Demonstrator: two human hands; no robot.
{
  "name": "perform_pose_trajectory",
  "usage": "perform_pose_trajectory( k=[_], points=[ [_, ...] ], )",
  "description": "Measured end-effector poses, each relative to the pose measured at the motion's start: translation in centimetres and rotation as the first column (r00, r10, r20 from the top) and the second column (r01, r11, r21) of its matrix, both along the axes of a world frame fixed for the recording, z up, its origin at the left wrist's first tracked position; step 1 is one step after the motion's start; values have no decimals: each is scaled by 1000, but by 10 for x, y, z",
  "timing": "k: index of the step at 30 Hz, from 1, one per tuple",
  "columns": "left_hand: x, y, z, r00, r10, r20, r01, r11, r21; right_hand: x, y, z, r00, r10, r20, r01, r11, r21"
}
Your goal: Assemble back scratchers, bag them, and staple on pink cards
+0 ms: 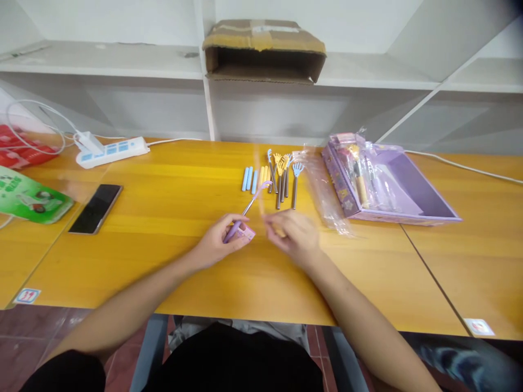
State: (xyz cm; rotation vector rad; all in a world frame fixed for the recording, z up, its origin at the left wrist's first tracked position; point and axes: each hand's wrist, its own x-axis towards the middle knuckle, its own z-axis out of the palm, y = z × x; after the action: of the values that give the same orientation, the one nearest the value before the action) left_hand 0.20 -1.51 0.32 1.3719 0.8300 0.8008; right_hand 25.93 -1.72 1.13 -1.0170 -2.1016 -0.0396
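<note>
My left hand [220,239] is closed round the purple handle of a small back scratcher [250,207] whose metal rod points up and right; a pink label [246,233] sits at its fingertips. My right hand [295,235] is blurred by motion just to the right, fingers curled over something yellowish I cannot make out. Beyond both hands lies a row of several small scratchers and handles [274,177] in blue, yellow and grey on the orange table [171,207].
A purple tray-like box [408,190] with clear plastic wrap [327,196] lies right. A black phone [96,208], white power strip [112,152], green packet [28,198] and red packet [16,152] lie left. A cardboard box [263,51] sits on the shelf.
</note>
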Motion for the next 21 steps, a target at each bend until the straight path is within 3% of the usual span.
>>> perform_pose_trajectory(
  k=[3,7,10,12,13,15,17,19,21],
  points=[
    [3,-5,2,999,-32,21,32,999,13,-22,-9,-8,959,274,78,-274,962,-10],
    [6,-7,4,998,4,55,-3,1000,-20,-24,-10,-6,924,377,-58,-380,923,-58],
    [6,-6,3,996,28,90,-18,993,-116,-18,-6,-2,922,236,-306,-289,947,-140],
    [5,-5,-1,995,21,103,-2,984,-181,-18,-3,-3,901,90,-424,-233,925,-299],
    [5,-5,-3,995,11,100,10,980,-201,-19,-1,-5,880,49,-472,-260,881,-395],
    [5,-7,-6,997,-19,79,35,977,-211,-26,1,-11,815,27,-579,-408,737,-539],
    [5,-10,-7,998,-58,38,64,980,-187,-33,1,-17,745,11,-667,-536,607,-587],
    [5,-10,-6,997,-72,-3,71,989,-130,-38,1,-21,704,-30,-710,-578,555,-597],
    [4,-8,-2,998,-65,-12,64,997,-44,-38,2,-22,654,-104,-750,-583,563,-586]
  ],
)
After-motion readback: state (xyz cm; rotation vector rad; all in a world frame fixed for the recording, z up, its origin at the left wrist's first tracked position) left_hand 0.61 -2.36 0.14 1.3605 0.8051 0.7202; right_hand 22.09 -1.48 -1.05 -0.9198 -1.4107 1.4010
